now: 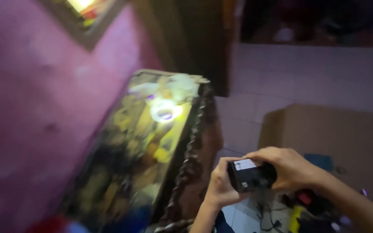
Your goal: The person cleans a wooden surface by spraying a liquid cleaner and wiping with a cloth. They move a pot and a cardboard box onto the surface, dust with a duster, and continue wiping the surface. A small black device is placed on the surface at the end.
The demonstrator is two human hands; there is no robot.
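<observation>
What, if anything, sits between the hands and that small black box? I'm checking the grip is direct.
Nothing visible: the left hand and right hand both touch the small black box directly, one at each end.

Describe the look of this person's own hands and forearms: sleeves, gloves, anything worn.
Both are bare. The left hand and right hand wear no gloves, and no rings or watch show, though the picture is blurred. Both forearms are uncovered to the frame's edge, with no sleeve in view.

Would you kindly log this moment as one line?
left hand: holds small black box | right hand: grips box from above | beside: cluttered table | view: blurred
</observation>
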